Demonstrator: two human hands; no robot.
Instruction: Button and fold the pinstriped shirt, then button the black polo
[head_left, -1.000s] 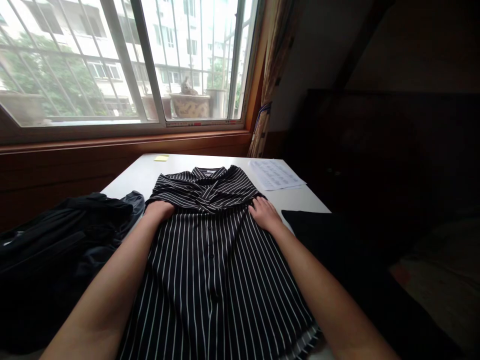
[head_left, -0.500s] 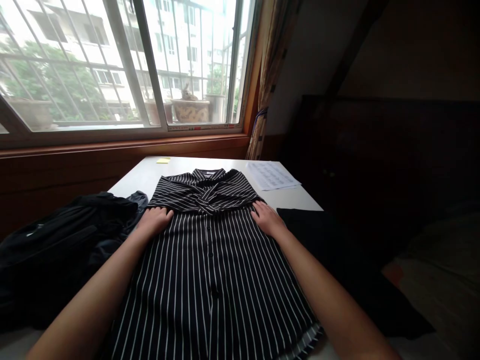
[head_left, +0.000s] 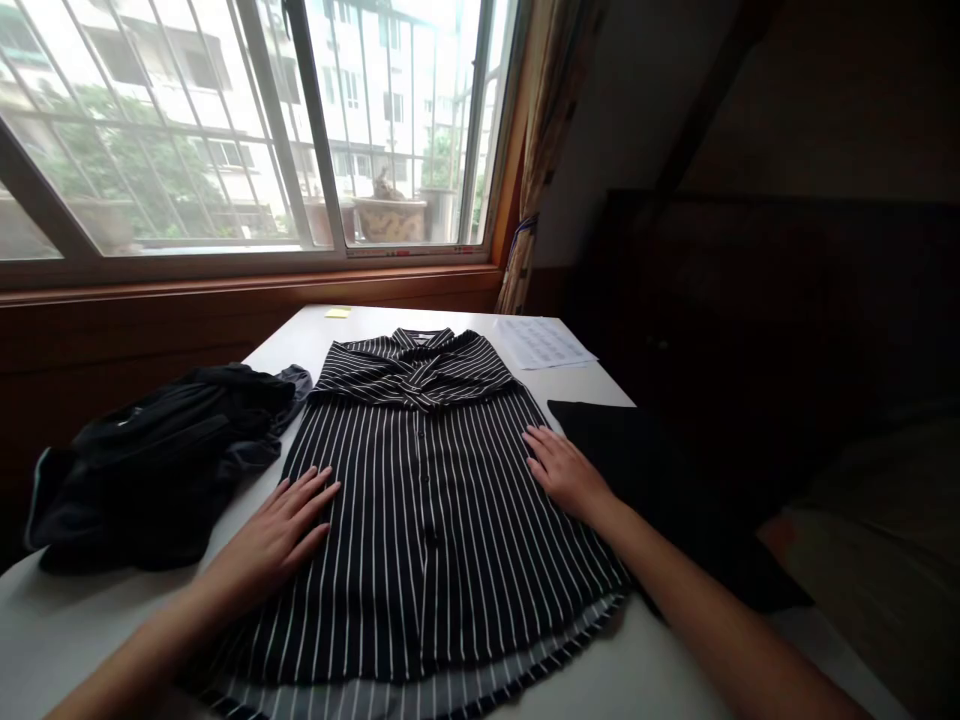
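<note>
A black shirt with white stripes (head_left: 375, 560) lies spread on the white table, its collar towards the window and its curved hem nearest me. Both sleeves are folded across the chest and cross near the middle. Below them a row of buttons runs down the front. My left hand (head_left: 289, 515) rests on the left side of the shirt, fingers spread and stretched out. On the opposite edge lies my right hand (head_left: 562, 468), its fingers out flat on the cloth. Neither hand grips anything.
Dark clothes lie heaped (head_left: 172, 460) on the left. To the right is a flat black cloth (head_left: 675, 490). Printed papers (head_left: 544, 343) and a yellow sticky note (head_left: 337, 312) sit at the far end of the white table (head_left: 292, 340). Beyond it are a barred window and a curtain (head_left: 525, 230).
Both hands have slid down the shirt from just below the folded sleeves towards me. My left fingers have spread out. The view has shifted, showing the hem.
</note>
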